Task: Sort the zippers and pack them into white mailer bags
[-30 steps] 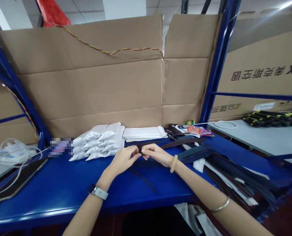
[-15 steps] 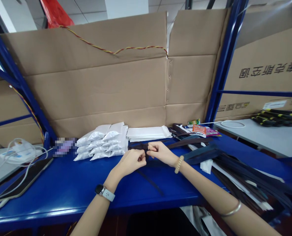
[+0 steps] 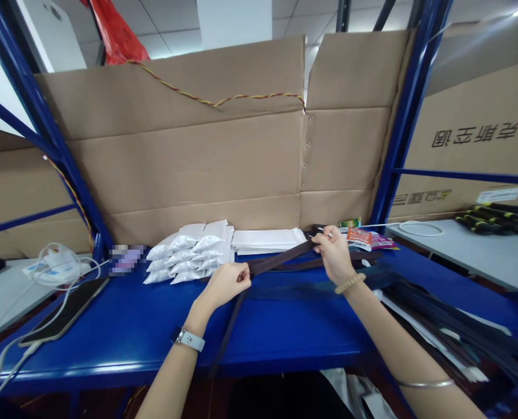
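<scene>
A dark brown fabric strip (image 3: 283,259), possibly zipper tape, is stretched slantwise between my two hands above the blue table (image 3: 154,326). My left hand (image 3: 227,283) is closed on its lower end, and a narrower tail hangs from there toward the front edge. My right hand (image 3: 334,253) pinches the strip farther back and higher up. Whatever small part lies inside the left fingers is hidden. Beneath the strip, more brown strips and a dark blue strip (image 3: 294,290) lie on the table. Stacked silvery-white packets (image 3: 189,253) sit left of the hands.
Flat white packets (image 3: 268,240) lie against the cardboard panel (image 3: 189,157). A pile of dark strips (image 3: 446,323) covers the right side. Small colourful packets (image 3: 366,237) rest at the back right. On the left are a phone-like dark slab (image 3: 67,308) and white cables (image 3: 62,267).
My hands, close together before, are now apart. The right hand has moved right and up, drawing the brown strip taut from the left hand. The view has shifted slightly.
</scene>
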{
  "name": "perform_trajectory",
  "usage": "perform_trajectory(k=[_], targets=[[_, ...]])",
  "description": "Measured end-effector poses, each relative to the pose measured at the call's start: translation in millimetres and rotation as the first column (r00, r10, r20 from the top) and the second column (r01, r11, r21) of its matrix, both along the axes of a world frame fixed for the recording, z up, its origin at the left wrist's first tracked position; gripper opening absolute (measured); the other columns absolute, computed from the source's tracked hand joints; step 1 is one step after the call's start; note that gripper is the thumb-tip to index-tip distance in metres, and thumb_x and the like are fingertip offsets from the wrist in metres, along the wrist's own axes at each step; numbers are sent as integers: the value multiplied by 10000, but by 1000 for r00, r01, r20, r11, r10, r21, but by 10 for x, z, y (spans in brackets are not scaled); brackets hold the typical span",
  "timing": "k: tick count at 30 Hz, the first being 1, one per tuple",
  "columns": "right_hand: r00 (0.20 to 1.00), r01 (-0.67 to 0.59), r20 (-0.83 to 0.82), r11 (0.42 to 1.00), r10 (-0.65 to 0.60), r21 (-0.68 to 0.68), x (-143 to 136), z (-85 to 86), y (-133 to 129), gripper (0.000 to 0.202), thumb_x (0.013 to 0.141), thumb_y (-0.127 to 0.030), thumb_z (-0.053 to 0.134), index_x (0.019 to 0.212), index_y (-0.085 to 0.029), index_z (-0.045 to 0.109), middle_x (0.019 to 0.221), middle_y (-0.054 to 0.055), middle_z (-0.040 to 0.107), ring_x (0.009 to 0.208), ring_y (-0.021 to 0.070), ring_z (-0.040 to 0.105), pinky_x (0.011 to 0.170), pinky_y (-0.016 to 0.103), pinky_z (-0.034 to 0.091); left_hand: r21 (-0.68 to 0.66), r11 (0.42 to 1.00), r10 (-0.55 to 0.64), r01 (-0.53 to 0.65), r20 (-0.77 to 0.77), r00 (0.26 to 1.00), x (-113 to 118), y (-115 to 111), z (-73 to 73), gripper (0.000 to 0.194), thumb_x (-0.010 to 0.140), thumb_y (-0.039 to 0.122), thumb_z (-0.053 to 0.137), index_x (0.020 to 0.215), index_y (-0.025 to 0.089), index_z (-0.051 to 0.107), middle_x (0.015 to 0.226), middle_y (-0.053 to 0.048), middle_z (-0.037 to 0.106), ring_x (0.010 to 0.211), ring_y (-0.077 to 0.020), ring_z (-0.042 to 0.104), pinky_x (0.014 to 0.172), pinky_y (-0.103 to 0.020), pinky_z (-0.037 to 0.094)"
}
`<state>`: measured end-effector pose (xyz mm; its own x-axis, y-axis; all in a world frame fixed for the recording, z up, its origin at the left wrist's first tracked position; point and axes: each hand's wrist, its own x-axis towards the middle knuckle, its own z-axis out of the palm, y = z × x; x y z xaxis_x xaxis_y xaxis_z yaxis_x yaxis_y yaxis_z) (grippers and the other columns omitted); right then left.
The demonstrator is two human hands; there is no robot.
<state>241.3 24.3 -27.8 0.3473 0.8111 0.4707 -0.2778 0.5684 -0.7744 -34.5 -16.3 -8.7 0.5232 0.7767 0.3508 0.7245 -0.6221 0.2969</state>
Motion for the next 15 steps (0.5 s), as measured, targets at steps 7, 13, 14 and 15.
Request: perform_trajectory(k=[7,13,14,15], targets=[[990,134,38,991,-132,-31,535,52,-105,384,578,-159,646,786,-235,332,551,-108,396,443,56,383,429,170,320,-1,998,59,-59,-47,997,-313,-139,16,76,727,184,449,665,186,492,604,20,531,571,-123,457,562,-236,276],[955,297,48,944,-293,-141,1044,-25,-233,445,535,-208,684,809,-244,335,536,-110,388,405,63,365,409,199,295,-45,987,155,-157,-56,986,-809,-303,37,96,727,201,437,653,192,497,601,22,533,569,-126,460,574,-237,290],[953,301,75,941,-292,-153,1087,-67,-257,449,533,-219,688,814,-244,338,534,-107,401,403,67,368,410,205,293,-50,986,156,-159,-54,986,-859,-337,48,105,730,204,433,653,192,503,601,23,535,571,-126,462,575,-237,292],[952,301,114,940,-285,-161,1118,-112,-282,448,537,-237,689,820,-243,342,539,-100,424,406,72,375,414,210,291,-53,986,158,-161,-53,986,-890,-369,60,112,731,207,431,655,192,512,603,23,539,573,-126,463,576,-236,293]])
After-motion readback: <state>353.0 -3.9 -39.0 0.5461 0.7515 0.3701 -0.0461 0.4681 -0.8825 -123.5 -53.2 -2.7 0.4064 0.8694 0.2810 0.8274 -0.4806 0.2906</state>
